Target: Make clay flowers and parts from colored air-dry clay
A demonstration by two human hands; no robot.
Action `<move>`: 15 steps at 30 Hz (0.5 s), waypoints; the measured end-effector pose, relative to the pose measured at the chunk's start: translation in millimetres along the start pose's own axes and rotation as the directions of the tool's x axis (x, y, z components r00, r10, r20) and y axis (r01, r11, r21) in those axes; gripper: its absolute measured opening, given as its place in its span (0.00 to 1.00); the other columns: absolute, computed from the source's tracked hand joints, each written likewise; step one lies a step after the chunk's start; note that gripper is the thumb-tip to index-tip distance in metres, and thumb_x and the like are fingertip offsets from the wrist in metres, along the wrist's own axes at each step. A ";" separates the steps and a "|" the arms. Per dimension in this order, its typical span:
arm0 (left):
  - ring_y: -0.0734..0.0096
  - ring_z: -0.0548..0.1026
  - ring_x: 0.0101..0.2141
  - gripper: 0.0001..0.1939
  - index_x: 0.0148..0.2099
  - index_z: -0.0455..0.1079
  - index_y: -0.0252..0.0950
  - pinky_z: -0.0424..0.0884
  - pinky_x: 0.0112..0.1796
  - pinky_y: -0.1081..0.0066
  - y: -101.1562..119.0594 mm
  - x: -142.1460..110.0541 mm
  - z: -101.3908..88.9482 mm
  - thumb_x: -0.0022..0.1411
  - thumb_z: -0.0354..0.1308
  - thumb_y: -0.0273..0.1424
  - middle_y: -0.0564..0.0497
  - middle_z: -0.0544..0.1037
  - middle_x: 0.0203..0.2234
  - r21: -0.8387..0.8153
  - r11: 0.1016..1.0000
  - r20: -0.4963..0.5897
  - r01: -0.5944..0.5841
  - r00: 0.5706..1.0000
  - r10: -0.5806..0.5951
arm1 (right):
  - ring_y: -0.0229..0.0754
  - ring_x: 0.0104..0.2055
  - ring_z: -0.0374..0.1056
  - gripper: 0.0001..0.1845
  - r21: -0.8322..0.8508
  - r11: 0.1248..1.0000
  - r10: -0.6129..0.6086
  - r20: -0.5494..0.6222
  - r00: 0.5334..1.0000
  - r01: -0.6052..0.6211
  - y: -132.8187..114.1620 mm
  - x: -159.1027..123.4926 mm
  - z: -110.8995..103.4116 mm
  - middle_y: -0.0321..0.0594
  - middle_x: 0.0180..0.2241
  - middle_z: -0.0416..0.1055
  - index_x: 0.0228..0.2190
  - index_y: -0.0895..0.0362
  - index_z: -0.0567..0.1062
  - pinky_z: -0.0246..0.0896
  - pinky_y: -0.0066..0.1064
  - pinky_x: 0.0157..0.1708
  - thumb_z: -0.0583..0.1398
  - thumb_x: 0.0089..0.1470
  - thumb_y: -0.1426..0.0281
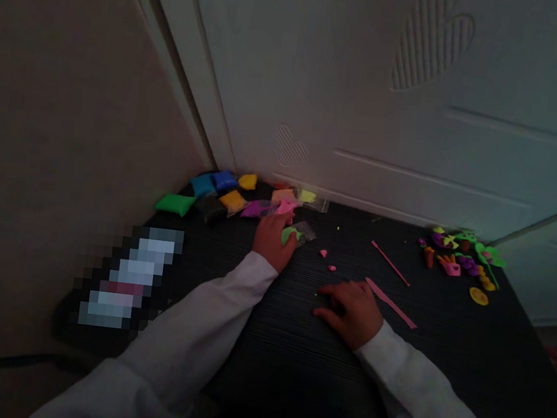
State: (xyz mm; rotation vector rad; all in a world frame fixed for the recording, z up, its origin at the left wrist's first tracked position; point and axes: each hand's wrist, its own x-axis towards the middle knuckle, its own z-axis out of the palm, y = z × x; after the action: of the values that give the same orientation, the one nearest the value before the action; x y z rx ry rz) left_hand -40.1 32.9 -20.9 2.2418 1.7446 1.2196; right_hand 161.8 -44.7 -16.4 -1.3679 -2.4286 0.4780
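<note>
My left hand [275, 242] reaches over the clay bags at the back of the dark table. Its thumb and fingers are apart around a clear bag of light green clay [289, 236], and its fingertips lie against a bag of pink clay [286, 206]. My right hand [353, 313] rests low over the tabletop, thumb and index finger spread, the other fingers curled under. A tiny pale speck lies by its fingertips. Just beyond are two small pink clay pieces [323, 253]. Right of this hand lie a flat pink clay knife [391, 304] and a thin pink stick tool [390, 263].
Several coloured clay bags, including a green one [176, 205] and a blue one [224, 180], line the back left. Small clay figures [449, 265] and a yellow disc [478, 296] sit at the right. A blurred-out object [132, 276] lies left. A white panel [370, 112] stands behind.
</note>
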 end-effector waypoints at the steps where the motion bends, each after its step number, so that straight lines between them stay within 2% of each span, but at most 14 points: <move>1: 0.66 0.65 0.40 0.18 0.46 0.61 0.31 0.58 0.44 0.66 -0.1 0.1 -0.1 0.50 0.49 0.28 0.47 0.70 0.36 -0.002 1.000 0.003 0.004 1.000 -0.004 | 0.41 0.31 0.61 0.21 -0.001 1.000 -0.008 0.008 1.000 0.008 1.5 -2.2 -1.2 0.37 0.24 0.67 0.38 0.53 0.69 0.46 0.35 0.35 0.54 0.45 0.54; 5: 0.66 0.64 0.40 0.18 0.46 0.61 0.32 0.59 0.44 0.66 -0.9 0.2 0.4 0.51 0.48 0.28 0.47 0.69 0.36 -0.006 1.000 0.011 0.015 1.000 -0.015 | 0.41 0.34 0.61 0.19 -0.040 0.998 -0.047 0.023 0.999 0.048 4.1 -9.0 -4.7 0.41 0.30 0.68 0.41 0.52 0.69 0.46 0.37 0.37 0.52 0.49 0.59; 9: 0.66 0.64 0.40 0.17 0.45 0.61 0.32 0.59 0.44 0.66 -1.8 0.4 1.5 0.51 0.49 0.29 0.47 0.69 0.36 -0.008 1.000 0.016 0.014 1.000 -0.014 | 0.40 0.34 0.60 0.16 -0.069 0.994 -0.086 0.035 0.996 0.088 0.9 -11.9 -5.7 0.40 0.31 0.66 0.41 0.49 0.69 0.45 0.38 0.38 0.51 0.50 0.61; 15: 0.66 0.65 0.40 0.16 0.44 0.62 0.32 0.59 0.44 0.65 -1.9 0.7 2.5 0.51 0.48 0.29 0.47 0.70 0.36 -0.004 1.000 0.025 0.004 1.000 -0.003 | 0.40 0.34 0.60 0.17 -0.098 0.993 -0.058 0.057 0.997 0.064 -3.9 -11.4 -5.4 0.40 0.31 0.65 0.43 0.47 0.67 0.44 0.39 0.38 0.49 0.51 0.61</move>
State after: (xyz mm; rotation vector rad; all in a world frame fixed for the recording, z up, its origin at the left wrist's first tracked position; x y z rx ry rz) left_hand -40.0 35.2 -23.1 2.2411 1.7353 1.1876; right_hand 166.8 -55.6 -11.1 -1.3317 -2.5612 0.3881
